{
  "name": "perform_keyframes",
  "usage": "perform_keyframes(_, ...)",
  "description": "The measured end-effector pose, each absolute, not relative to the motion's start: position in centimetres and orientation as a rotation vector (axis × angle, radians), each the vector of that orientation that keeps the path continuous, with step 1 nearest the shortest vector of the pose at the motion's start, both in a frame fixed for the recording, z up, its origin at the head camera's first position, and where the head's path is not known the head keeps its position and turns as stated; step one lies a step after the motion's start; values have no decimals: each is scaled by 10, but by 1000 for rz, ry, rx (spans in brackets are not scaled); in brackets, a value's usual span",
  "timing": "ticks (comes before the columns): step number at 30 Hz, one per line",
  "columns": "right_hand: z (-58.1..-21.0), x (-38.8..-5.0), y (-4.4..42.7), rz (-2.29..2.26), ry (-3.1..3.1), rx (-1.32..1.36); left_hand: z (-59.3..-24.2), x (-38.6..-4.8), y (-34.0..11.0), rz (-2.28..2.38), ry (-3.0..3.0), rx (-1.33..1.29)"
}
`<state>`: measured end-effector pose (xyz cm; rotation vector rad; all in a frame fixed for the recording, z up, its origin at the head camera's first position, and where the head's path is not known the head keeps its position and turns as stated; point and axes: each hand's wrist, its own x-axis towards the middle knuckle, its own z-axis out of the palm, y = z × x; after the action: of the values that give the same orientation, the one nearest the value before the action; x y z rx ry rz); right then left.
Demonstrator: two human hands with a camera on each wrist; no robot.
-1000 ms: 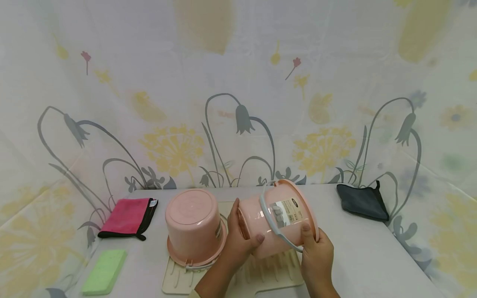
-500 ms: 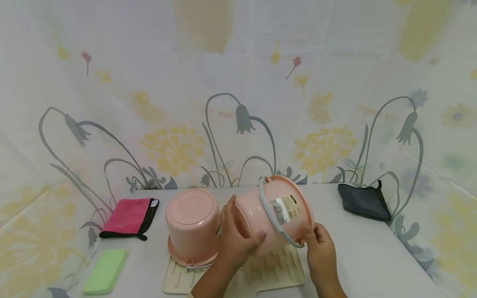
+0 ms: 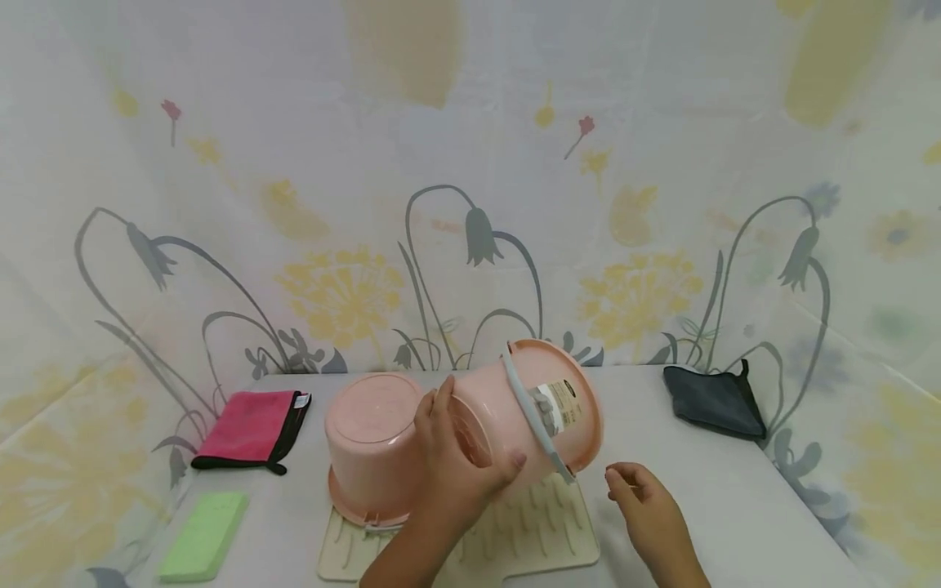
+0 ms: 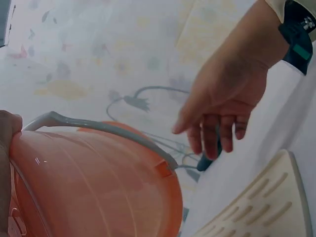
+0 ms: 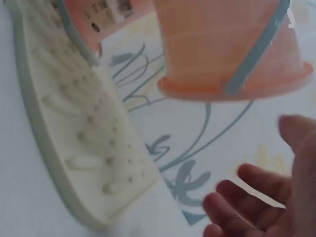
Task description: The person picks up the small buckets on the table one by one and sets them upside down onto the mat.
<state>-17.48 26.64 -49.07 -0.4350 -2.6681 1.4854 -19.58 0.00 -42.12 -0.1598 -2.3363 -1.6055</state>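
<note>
In the head view my left hand (image 3: 459, 465) grips a pink bucket (image 3: 500, 400) round its base, thumb on the near side. The bucket is held tilted in the air, its rim toward the right and its grey handle (image 3: 532, 412) lying across the labelled side. To the right of the rim, my right hand (image 3: 650, 514) hangs apart from it, fingers loosely curled with nothing in them. The right wrist view also shows this hand (image 5: 266, 202) below the rim without contact. A second pink bucket (image 3: 375, 449) stands upside down on a cream drying mat (image 3: 544, 531).
On the left of the white table lie a folded pink cloth (image 3: 246, 429) with black edging and a light green sponge (image 3: 204, 537). A dark grey cloth (image 3: 716, 400) lies at the back right. A flower-patterned curtain (image 3: 470, 163) rises behind.
My right hand has let go of the bucket's rim and moved right and down. The left hand has shifted the bucket slightly left and tilted it further.
</note>
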Motion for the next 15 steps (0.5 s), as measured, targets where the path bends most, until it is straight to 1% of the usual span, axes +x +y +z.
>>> perform_keyframes(4, -501, -171, 270, 1350, -2903, -274, -414, -191, -3, -1574, -2335, -164)
perform_keyframes(9, -512, -164, 272, 1312, -2993, -21, -403, -193, -8, -1429, -2366, -189)
perform_keyframes(12, -515, -161, 275, 1262, -3006, 1, -394, -197, -14, -1348, -2425, -188)
perform_keyframes(15, -518, -159, 277, 1253, -2993, -33, -385, -202, -20, -1308, -2476, -174)
